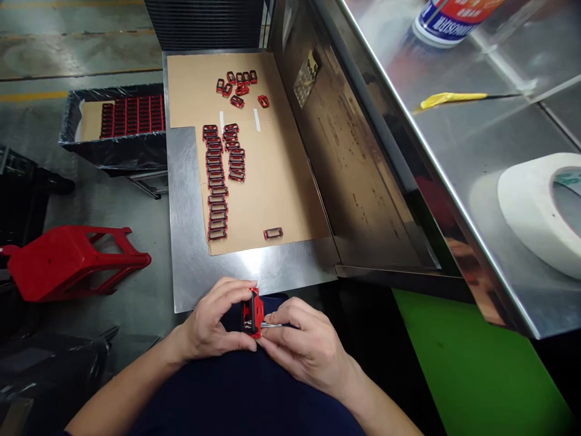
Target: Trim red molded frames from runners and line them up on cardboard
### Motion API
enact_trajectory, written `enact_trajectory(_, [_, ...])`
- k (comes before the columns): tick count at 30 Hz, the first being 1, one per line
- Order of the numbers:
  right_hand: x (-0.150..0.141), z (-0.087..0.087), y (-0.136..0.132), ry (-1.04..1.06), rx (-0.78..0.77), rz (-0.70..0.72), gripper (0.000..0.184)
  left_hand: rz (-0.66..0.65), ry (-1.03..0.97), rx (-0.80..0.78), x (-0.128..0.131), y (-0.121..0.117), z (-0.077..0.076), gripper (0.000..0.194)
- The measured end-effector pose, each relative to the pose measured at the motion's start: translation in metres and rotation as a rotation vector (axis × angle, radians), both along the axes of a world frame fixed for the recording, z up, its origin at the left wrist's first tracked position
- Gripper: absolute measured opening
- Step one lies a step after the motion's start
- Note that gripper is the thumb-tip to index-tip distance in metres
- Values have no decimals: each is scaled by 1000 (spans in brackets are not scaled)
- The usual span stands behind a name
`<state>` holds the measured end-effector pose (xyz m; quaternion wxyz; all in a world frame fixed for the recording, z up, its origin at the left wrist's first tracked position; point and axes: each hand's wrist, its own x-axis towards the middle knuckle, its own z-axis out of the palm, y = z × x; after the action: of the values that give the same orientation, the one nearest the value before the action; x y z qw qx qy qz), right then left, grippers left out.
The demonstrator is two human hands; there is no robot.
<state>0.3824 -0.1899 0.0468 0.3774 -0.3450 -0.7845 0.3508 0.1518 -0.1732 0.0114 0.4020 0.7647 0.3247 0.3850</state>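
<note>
Close to my body, my left hand (216,321) grips a red and black rectangular plastic frame (257,312) between thumb and fingers, holding it on edge. My right hand (305,339) pinches a thin metal tool (271,325) whose end meets the red side of the frame; its exact kind is mostly hidden by the fingers. Beyond my hands, similar frames lie in a long column (216,181) and a shorter column (236,154) on a cardboard sheet (281,181). One single frame (273,233) lies near the cardboard's front edge.
A loose group of frames (236,101) lies at the far end. Left of the metal table (184,212) stand a lined bin (113,148) full of red parts and a red stool (59,260). On the raised steel ledge at right are a tape roll (521,206) and a can (438,30).
</note>
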Motion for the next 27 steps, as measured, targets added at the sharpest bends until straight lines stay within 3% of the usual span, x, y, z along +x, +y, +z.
enact_trajectory(10, [1,2,-2,15,5,39,5,13,-30,-47,-1,-5,-4,79])
enact_trajectory(18, [4,-3,-7,68,-82,-132,12,66,-61,-177,-1,-11,-11,89])
enact_trajectory(21, [12,-5,-7,86,-220,-170,11,94,-71,-191,-2,-12,-16,93])
enact_trajectory(24, [25,-8,-8,97,-472,-70,4,143,-19,-195,1,-8,-18,95])
enact_trajectory(27, [39,-13,-9,-2,-661,10,10,195,148,-204,9,-2,-14,93])
